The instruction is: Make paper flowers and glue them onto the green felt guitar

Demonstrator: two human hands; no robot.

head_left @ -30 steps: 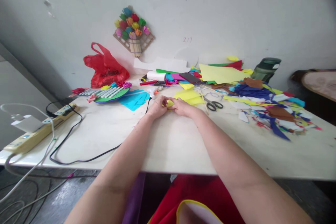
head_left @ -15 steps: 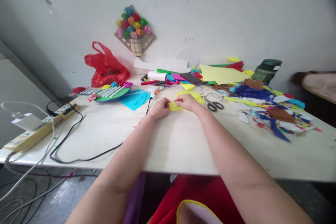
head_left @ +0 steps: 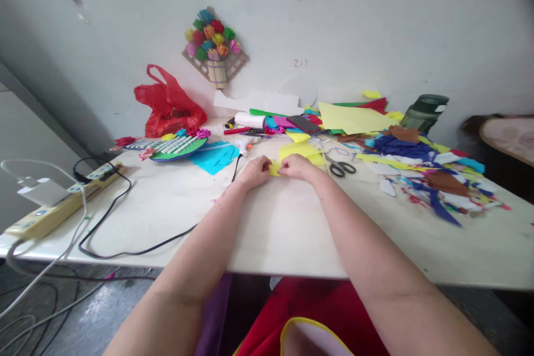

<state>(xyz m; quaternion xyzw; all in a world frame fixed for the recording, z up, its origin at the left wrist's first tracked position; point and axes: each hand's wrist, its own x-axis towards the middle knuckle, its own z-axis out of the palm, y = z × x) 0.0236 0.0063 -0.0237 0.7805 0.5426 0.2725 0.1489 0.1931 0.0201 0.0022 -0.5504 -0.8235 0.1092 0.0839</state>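
Observation:
My left hand (head_left: 255, 171) and my right hand (head_left: 297, 167) meet at the middle of the white table (head_left: 267, 228), both pinching a small yellow paper piece (head_left: 275, 169) between their fingertips. Most of the piece is hidden by the fingers. Just behind my hands lie larger yellow paper sheets (head_left: 301, 151). Black-handled scissors (head_left: 341, 167) rest to the right of my right hand.
A heap of coloured paper scraps (head_left: 421, 169) covers the right side. A blue sheet (head_left: 213, 157), a green craft board (head_left: 177, 147) and a red plastic bag (head_left: 169, 103) lie left. A power strip (head_left: 58, 206) with black cable (head_left: 125, 233) sits at the left edge. A green bottle (head_left: 423, 111) stands back right.
My hands spread the yellow piece slightly apart half a second ago, then came back together on it. They sit a little farther from me than one second ago.

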